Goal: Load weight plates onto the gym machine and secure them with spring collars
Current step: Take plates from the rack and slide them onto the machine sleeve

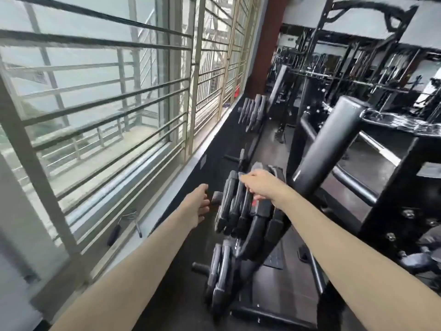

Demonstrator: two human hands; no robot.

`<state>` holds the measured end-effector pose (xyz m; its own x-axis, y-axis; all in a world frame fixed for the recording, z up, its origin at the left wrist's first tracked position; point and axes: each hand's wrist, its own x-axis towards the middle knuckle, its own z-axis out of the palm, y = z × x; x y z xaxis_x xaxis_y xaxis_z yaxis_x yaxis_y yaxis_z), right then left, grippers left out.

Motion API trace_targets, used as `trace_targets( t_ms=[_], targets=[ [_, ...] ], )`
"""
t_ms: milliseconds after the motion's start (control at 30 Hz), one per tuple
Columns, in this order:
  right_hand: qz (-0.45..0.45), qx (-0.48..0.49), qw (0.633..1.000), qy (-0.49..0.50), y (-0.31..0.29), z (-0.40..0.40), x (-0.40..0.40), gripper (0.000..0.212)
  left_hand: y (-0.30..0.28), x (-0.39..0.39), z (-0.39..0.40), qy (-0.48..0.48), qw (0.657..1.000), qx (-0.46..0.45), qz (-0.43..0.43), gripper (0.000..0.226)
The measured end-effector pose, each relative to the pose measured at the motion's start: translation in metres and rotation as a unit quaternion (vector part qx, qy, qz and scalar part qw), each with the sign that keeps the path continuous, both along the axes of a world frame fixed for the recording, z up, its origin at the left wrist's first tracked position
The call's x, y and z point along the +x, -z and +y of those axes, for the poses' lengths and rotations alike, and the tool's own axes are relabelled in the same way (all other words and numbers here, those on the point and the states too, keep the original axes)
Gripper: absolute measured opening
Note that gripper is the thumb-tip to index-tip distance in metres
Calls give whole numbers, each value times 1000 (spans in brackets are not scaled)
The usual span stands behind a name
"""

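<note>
Several black weight plates (235,211) hang side by side on a storage rack (269,304) in front of me. My right hand (260,185) lies on top of these plates with its fingers curled over their upper rims. My left hand (199,206) hovers just left of the stack, next to the grey end of the rack's peg (217,196), fingers loosely curled and holding nothing. A spring collar (130,215) with black handles lies on the window sill to the left. More plates (220,266) hang lower on the rack.
A barred window (100,111) runs along the left. A second plate rack (254,111) stands farther back by the sill. A thick grey padded roller (329,142) and the black machine frame (393,187) stand close on the right. Dark floor lies between them.
</note>
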<state>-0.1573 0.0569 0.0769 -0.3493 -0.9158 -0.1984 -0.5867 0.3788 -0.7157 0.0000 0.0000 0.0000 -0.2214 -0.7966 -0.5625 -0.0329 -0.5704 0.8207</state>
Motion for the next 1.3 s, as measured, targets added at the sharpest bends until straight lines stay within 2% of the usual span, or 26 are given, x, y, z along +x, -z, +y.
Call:
trace_targets(
  t_ms=[67, 167, 233, 300, 400, 467, 533, 633, 767, 933, 1033, 1100, 1200, 1233, 1300],
  targets=[
    [86, -3, 996, 11, 6, -31, 1, 44, 6, -2, -19, -8, 999, 41, 7, 55],
    [177, 41, 983, 18, 23, -65, -1, 44, 15, -9, -35, -1, 993, 115, 36, 72],
    [210, 84, 974, 18, 38, -79, -2, 42, 24, -15, -40, 15, 986, 157, 47, 74],
    [228, 114, 966, 33, 45, -86, -1, 55, 33, -20, -43, 35, 981, 185, 55, 74],
    [266, 85, 959, 54, 47, -92, 0, 52, 51, -30, -50, 60, 971, 217, 78, 70],
    [303, 67, 949, 54, 49, -100, -2, 48, 57, -36, -53, 79, 963, 241, 94, 80],
    [289, 103, 951, 42, 54, -108, -5, 47, 51, -40, -52, 87, 957, 263, 85, 83],
    [262, 125, 956, 47, 70, -115, -4, 56, 59, -46, -59, 113, 953, 266, 86, 77],
    [253, 107, 958, 86, 80, -124, 1, 50, 84, -41, -76, 113, 949, 282, 83, 94],
    [278, 117, 946, 115, 80, -137, 18, 43, 89, -37, -80, 86, 931, 332, 126, 81],
    [278, 107, 951, 87, 76, -144, 37, 46, 91, -35, -87, 89, 929, 331, 138, 76],
    [251, 103, 960, 60, 75, -145, 49, 54, 90, -30, -94, 102, 931, 329, 120, 70],
    [145, 56, 987, 52, 77, -140, 61, 57, 102, -15, -102, 68, 940, 307, 135, 52],
    [109, 30, 992, 54, 76, -136, 64, 55, 107, -8, -107, 38, 950, 273, 148, 54],
    [54, -24, 998, 38, 65, -131, 65, 55, 116, 4, -122, -25, 969, 186, 159, 75]
  ],
)
